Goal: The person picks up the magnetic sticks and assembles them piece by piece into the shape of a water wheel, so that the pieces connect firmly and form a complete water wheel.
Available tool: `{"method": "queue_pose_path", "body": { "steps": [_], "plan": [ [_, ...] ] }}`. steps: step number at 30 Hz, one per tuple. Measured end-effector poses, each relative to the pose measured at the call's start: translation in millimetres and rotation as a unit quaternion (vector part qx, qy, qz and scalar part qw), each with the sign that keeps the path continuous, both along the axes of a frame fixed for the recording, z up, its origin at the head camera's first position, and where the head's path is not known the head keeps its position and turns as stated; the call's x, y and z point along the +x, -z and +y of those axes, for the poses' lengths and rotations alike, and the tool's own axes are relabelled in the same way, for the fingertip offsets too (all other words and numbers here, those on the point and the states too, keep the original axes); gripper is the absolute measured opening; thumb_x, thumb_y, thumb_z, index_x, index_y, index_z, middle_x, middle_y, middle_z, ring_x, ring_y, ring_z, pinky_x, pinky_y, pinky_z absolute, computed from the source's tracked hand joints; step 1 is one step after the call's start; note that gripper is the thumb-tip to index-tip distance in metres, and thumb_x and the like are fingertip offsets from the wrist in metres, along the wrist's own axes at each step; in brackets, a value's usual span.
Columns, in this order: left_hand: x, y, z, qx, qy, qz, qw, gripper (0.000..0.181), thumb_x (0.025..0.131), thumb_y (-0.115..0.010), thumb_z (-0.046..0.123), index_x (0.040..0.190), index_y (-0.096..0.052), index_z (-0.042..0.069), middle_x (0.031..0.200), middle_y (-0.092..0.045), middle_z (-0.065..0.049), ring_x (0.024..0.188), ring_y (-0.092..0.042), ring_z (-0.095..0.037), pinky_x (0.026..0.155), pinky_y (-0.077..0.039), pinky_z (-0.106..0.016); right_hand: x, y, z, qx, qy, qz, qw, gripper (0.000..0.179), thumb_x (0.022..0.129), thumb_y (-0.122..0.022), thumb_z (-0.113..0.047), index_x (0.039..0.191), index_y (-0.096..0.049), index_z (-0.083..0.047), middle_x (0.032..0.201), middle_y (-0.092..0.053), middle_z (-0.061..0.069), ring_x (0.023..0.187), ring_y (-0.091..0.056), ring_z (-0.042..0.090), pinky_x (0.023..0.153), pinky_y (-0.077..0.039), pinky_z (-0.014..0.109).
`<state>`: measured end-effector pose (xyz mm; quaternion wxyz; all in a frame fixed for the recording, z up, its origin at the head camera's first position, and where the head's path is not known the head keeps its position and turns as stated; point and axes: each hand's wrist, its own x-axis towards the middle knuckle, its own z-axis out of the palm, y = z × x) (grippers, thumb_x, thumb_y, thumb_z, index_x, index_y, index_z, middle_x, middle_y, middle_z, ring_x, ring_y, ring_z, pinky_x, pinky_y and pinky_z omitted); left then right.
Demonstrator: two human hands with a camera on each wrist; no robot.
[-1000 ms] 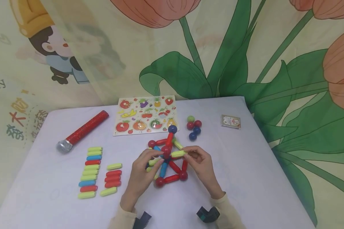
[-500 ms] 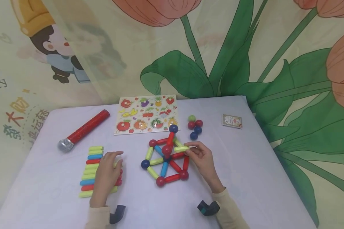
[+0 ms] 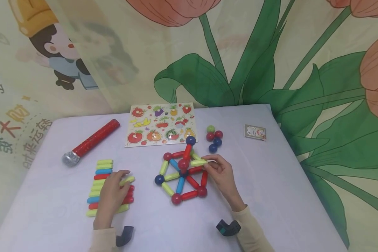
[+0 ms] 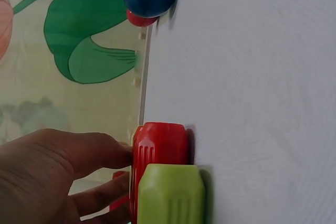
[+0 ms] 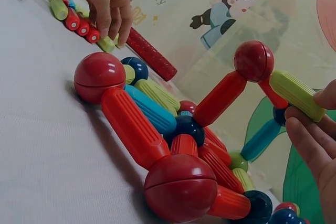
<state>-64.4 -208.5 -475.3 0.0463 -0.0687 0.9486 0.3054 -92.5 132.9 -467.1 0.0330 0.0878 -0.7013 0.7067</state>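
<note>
In the head view, a wheel-like frame of coloured magnetic rods and balls stands mid-table, with a red ball (image 3: 183,163) raised above its hub. My right hand (image 3: 221,175) pinches a yellow-green magnetic rod (image 5: 296,94) by its outer end; the other end meets that raised ball. My left hand (image 3: 112,190) is over the loose rods at left, its thumb and fingers around another yellow-green magnetic rod (image 3: 127,181), tilted at the top of the shorter column. Red rods (image 4: 160,142) and a yellow-green rod (image 4: 170,195) show beside the left fingers in its wrist view.
Behind the frame lies a fruit puzzle board (image 3: 160,124). Several loose balls (image 3: 212,148) sit right of it, then a card box (image 3: 255,132). A red microphone (image 3: 91,141) lies at back left. A long column of rods (image 3: 96,199) is partly behind my left hand.
My left hand has left the frame, moved left to the loose rods and settled around a yellow-green one, which is now more tilted. My right hand still holds its rod by the raised ball.
</note>
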Motion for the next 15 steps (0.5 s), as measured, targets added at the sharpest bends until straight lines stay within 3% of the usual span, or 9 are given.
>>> {"method": "queue_pose_path", "body": {
  "steps": [8, 15],
  "plan": [
    [0.4, -0.4, 0.5, 0.025, -0.010, -0.016, 0.9995, 0.042, 0.090, -0.066, 0.014, 0.129, -0.053, 0.007, 0.124, -0.055, -0.017, 0.118, -0.049, -0.037, 0.096, -0.046, -0.055, -3.3, 1.4, -3.3, 0.001, -0.011, 0.001, 0.9999, 0.030, 0.090, -0.061, 0.004, 0.119, -0.056, 0.005, 0.117, -0.060, 0.024, 0.097, -0.067, 0.006, 0.087, -0.052, 0.025],
    [-1.7, 1.4, 2.1, 0.036, -0.022, -0.007, 0.9991, 0.038, 0.092, -0.063, 0.013, 0.129, -0.054, 0.008, 0.122, -0.055, -0.015, 0.116, -0.051, -0.035, 0.095, -0.047, -0.053, -2.5, 2.0, -1.1, 0.010, -0.006, 0.001, 0.9999, 0.029, 0.090, -0.063, -0.001, 0.118, -0.057, 0.004, 0.115, -0.061, 0.021, 0.095, -0.068, 0.011, 0.086, -0.053, 0.026]
  ]
}}
